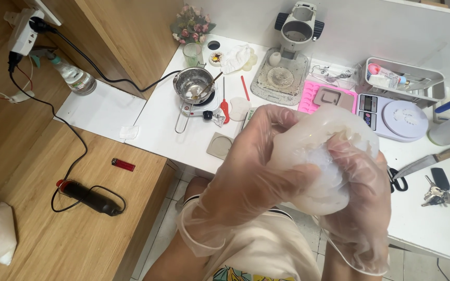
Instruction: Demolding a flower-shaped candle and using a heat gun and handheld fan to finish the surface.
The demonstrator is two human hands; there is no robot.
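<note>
Head view: gloved hands (251,171) around translucent mould (321,156).

Pot (194,83) on hotplate (200,106); scale (396,115) rt of tray (328,97).

One head cam, looks steeply down, close on gloved hands, white table (157,125) beyond.

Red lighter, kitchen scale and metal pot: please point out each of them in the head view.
red lighter (123,165), head view, middle of its body on the wooden surface.
kitchen scale (405,118), head view, round weighing platform.
metal pot (194,83), head view, inner wall of the bowl.
</note>
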